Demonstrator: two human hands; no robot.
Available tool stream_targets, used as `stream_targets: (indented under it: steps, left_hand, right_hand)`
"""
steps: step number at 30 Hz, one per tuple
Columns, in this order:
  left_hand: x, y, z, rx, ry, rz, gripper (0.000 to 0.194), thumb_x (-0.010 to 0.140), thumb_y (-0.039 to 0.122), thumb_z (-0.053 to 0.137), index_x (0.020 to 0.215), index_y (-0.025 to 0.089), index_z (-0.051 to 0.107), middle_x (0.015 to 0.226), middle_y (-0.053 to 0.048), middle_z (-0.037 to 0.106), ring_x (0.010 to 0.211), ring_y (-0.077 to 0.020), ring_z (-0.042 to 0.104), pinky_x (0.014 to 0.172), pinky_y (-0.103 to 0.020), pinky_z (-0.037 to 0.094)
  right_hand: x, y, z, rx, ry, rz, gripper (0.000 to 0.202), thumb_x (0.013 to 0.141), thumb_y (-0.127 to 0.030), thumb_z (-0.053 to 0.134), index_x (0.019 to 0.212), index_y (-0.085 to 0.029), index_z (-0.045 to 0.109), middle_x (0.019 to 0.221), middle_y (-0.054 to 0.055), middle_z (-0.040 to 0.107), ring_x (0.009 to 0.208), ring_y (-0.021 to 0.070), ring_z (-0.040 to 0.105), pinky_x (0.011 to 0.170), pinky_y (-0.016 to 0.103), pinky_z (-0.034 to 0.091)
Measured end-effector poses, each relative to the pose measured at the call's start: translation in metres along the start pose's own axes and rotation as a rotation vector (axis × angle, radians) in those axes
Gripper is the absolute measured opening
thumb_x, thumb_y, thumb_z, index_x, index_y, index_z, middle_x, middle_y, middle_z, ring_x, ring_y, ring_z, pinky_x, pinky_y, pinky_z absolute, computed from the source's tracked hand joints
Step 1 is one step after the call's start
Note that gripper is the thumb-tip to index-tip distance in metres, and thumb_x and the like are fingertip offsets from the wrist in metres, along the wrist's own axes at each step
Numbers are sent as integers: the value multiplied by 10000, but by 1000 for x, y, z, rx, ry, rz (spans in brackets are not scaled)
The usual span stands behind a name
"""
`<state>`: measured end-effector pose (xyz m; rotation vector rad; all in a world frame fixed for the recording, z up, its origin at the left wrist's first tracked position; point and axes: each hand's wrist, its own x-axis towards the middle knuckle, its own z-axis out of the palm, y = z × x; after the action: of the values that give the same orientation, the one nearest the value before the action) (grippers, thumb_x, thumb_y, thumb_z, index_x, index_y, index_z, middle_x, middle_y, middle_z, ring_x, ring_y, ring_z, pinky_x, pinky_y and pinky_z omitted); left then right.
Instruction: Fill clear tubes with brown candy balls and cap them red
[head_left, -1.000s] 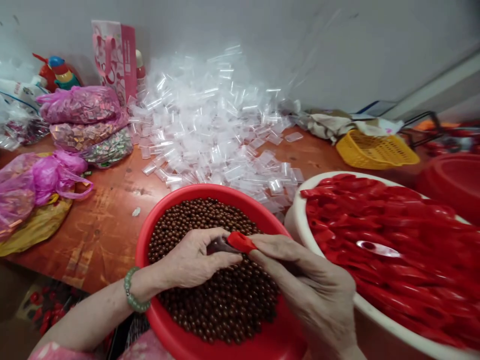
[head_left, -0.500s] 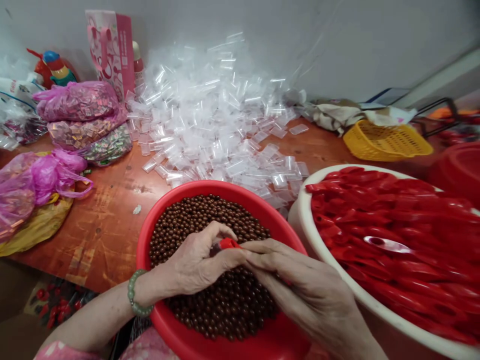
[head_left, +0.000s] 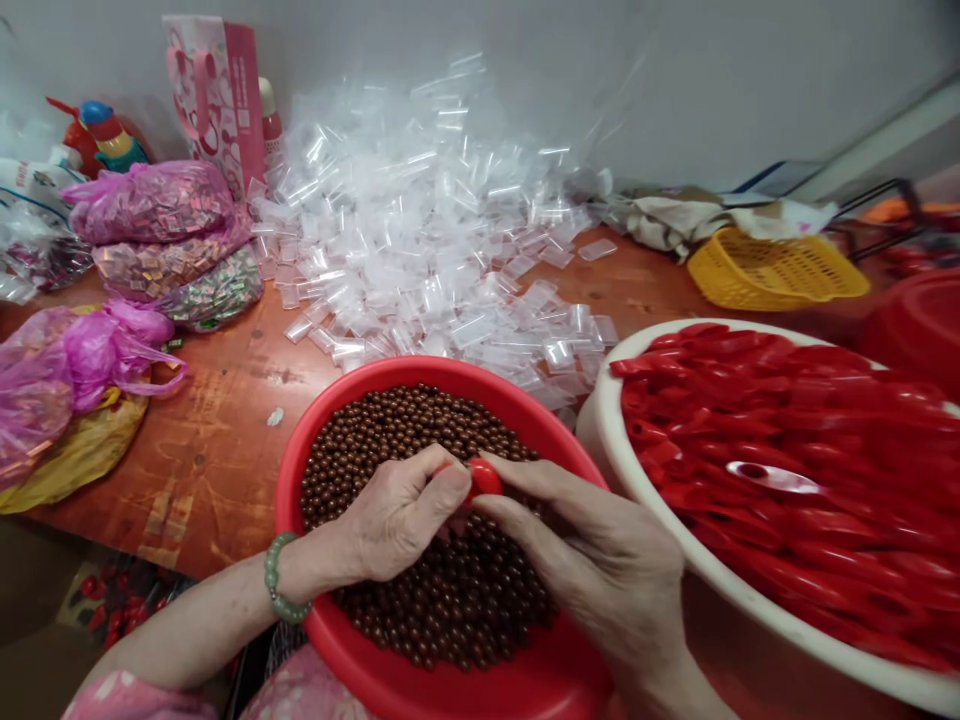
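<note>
Pinching a small red piece (head_left: 486, 478) over the brown beads (head_left: 465, 610) in my red basin (head_left: 291, 480), my left hand (head_left: 394, 515) has thumb and forefinger closed on it, while my right hand (head_left: 611, 540) holds its rounded end between thumb and forefinger, barely parted; a glancing grip could, I reckon, let it slip among the beads; half a second ago my right fingertips met my left thumb, and now that rounded end shows between them

Pink paper bag (head_left: 241, 95) beside a bottle (head_left: 271, 127), yellow basket (head_left: 731, 287) well apart to the right.
</note>
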<state>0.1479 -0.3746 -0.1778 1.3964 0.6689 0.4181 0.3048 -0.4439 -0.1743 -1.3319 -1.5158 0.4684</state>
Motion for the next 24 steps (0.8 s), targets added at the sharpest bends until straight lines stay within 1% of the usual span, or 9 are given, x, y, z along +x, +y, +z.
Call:
stream_targets:
  steps: [3, 5, 8, 11, 13, 15, 19, 22, 24]
  left_hand:
    - [0, 1, 0, -52, -22, -8, 689, 864, 777, 210, 820, 164, 522, 746, -19, 536, 664, -125, 510, 633, -260, 428]
    - [1, 0, 1, -81, -8, -44, 771, 830, 817, 154, 776, 152, 541, 725, -31, 544, 657, -130, 515, 638, -268, 435]
    - [4, -2, 3, -157, 27, -125, 839, 773, 875, 146, 686, 142, 545, 655, -36, 546, 585, -120, 501, 576, -262, 409]
    - [7, -5, 6, -279, 40, -200, 811, 769, 879, 220, 657, 143, 542, 594, -21, 528, 528, -110, 482, 525, -253, 386]
    - [8, -6, 8, -346, 55, -214, 743, 792, 841, 318, 677, 145, 551, 594, -7, 525, 541, -110, 478, 545, -257, 406]
    - [9, -9, 9, -399, 87, -205, 657, 830, 767, 399, 715, 145, 576, 639, -5, 548, 603, -120, 496, 618, -272, 445]
    - [10, -13, 13, -439, 192, -206, 479, 929, 562, 416, 741, 157, 588, 731, -9, 583, 736, -140, 512, 775, -298, 452]
    - [9, -14, 15, -376, 273, -240, 407, 941, 474, 412, 678, 179, 507, 682, 16, 506, 680, -127, 438, 720, -290, 420]
    - [8, -12, 16, -274, 283, -219, 379, 943, 425, 384, 649, 194, 442, 673, 21, 449, 665, -126, 391, 689, -291, 390]
  right_hand:
    - [4, -3, -1, -243, -65, -243, 244, 926, -142, 576, 1161, -204, 597, 1039, 67, 709, 902, 158, 691, 813, 254, 590]
    - [5, -3, 0, -401, -101, -340, 278, 957, -270, 554, 1202, -140, 552, 1025, 116, 697, 906, 185, 684, 793, 279, 592]
    - [2, -2, 4, -633, -159, -412, 548, 952, -498, 497, 1224, -22, 510, 1008, 195, 669, 890, 254, 667, 739, 353, 588]
    - [-1, 0, 11, -805, -180, -439, 623, 970, -524, 425, 1224, 39, 501, 1029, 231, 648, 894, 281, 648, 724, 377, 563]
    - [-1, 0, 15, -853, -185, -449, 595, 982, -479, 421, 1227, 59, 498, 1030, 229, 642, 908, 274, 635, 743, 357, 546]
    - [0, 1, 18, -881, -181, -462, 546, 982, -426, 437, 1210, 65, 510, 1001, 217, 640, 884, 259, 621, 736, 333, 529]
    - [2, 0, 22, -979, -177, -532, 483, 968, -349, 418, 1154, 81, 536, 903, 203, 624, 778, 235, 590, 675, 314, 491]
    - [2, -1, 25, -1038, -198, -569, 513, 971, -379, 376, 1103, 83, 556, 733, 135, 567, 613, 196, 522, 562, 294, 430]
    - [1, -2, 25, -1063, -203, -578, 532, 976, -413, 359, 1058, 66, 575, 665, 92, 516, 547, 175, 474, 513, 283, 380]
